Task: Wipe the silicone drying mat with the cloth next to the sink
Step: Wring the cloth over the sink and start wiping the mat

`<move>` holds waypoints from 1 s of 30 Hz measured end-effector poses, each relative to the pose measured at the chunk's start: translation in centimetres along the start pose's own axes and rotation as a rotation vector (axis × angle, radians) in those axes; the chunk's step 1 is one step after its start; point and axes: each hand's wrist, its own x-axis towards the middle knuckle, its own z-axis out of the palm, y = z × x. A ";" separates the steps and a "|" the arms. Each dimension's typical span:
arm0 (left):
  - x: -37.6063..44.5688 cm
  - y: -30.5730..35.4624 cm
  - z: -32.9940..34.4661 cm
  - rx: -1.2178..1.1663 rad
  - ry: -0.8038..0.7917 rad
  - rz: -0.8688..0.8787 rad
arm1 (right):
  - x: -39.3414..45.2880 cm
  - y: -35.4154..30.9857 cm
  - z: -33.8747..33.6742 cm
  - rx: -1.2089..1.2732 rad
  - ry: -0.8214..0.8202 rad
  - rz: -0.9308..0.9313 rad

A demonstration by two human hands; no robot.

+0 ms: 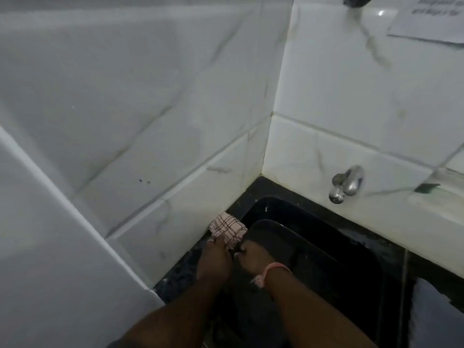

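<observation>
A dark silicone drying mat (pixel 296 249) lies in the black sink basin (pixel 266 209). A pink checked cloth (pixel 227 228) is bunched on the counter strip against the left wall, at the mat's near-left corner. My left hand (pixel 213 257) grips the cloth's lower edge; a ring shows on one finger. My right hand (pixel 253 258), with a pink band at the wrist, pinches the edge of the mat right beside the cloth. The fingertips of both hands are partly hidden by each other.
White marble-look tiled walls meet in a corner behind the sink. A chrome tap (pixel 347 183) juts from the right wall above the basin. Black speckled counter (pixel 180 270) runs along the left wall. A paper notice (pixel 431 18) hangs at the top right.
</observation>
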 end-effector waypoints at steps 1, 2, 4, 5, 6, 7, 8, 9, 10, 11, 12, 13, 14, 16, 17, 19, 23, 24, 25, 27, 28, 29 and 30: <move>0.8 -0.3 -0.1 -0.031 0.001 -0.022 | 1.1 -0.7 0.6 0.130 0.021 -0.021; 1.6 -0.7 -0.1 -0.070 0.010 -0.040 | 1.9 -1.5 1.1 0.337 0.028 -0.036; 2.9 -1.3 -0.1 -0.106 -0.002 -0.038 | 3.5 -3.3 2.1 0.702 0.112 0.005; 3.5 -1.7 0.1 -0.133 -0.022 -0.038 | 4.4 -3.7 2.5 0.851 0.156 0.069; 3.7 -2.1 0.3 -0.152 -0.043 -0.035 | 5.2 -3.9 2.9 0.980 0.186 0.130; 4.1 -2.5 0.4 -0.154 -0.058 -0.026 | 5.9 -4.0 3.2 1.068 0.211 0.199; 4.3 -2.8 0.5 -0.155 -0.062 -0.021 | 6.5 -4.0 3.3 1.124 0.229 0.284; 4.5 -3.0 0.7 -0.182 -0.064 -0.027 | 6.9 -4.0 3.5 1.151 0.232 0.379; 4.7 -3.3 0.8 -0.209 -0.056 -0.037 | 7.3 -4.0 3.6 1.183 0.231 0.464; 4.8 -3.4 0.8 -0.237 -0.045 -0.046 | 7.6 -3.9 3.7 1.221 0.229 0.517; 4.8 -3.4 0.7 -0.272 -0.031 -0.060 | 7.9 -3.9 3.8 1.268 0.236 0.545; 4.7 -3.5 0.6 -0.317 -0.025 -0.074 | 8.3 -3.8 3.9 1.304 0.252 0.561; 4.7 -3.5 0.5 -0.364 -0.034 -0.087 | 8.5 -3.8 3.8 1.326 0.263 0.578; 4.7 -3.7 0.4 -0.419 -0.051 -0.115 | 8.5 -4.0 3.6 1.328 0.255 0.600; 4.6 -3.7 0.4 -0.425 -0.051 -0.140 | 8.3 -4.2 3.4 1.304 0.253 0.588; 4.7 -3.7 0.2 -0.430 -0.032 -0.197 | 7.9 -4.3 2.7 1.220 0.259 0.488; 4.6 -1.8 -0.3 -0.632 0.113 -0.360 | 5.0 -4.4 0.3 1.194 0.284 0.263; 4.6 -0.8 -0.7 -0.739 0.166 -0.437 | 4.1 -4.1 -0.5 1.209 0.296 0.220; 4.7 0.1 -1.0 -0.850 0.219 -0.511 | 3.3 -3.6 -1.3 1.215 0.307 0.174; 5.1 1.4 -1.4 -1.026 0.277 -0.582 | 1.7 -2.4 -2.8 1.224 0.320 0.072; 5.3 2.0 -1.7 -1.091 0.256 -0.544 | 0.8 -1.7 -3.6 1.231 0.314 0.026; 5.5 2.7 -1.8 -1.167 0.201 -0.468 | -0.1 -1.0 -4.3 1.234 0.305 -0.013; 5.6 3.4 -1.9 -1.263 0.105 -0.369 | -1.2 -0.2 -5.0 1.238 0.293 -0.043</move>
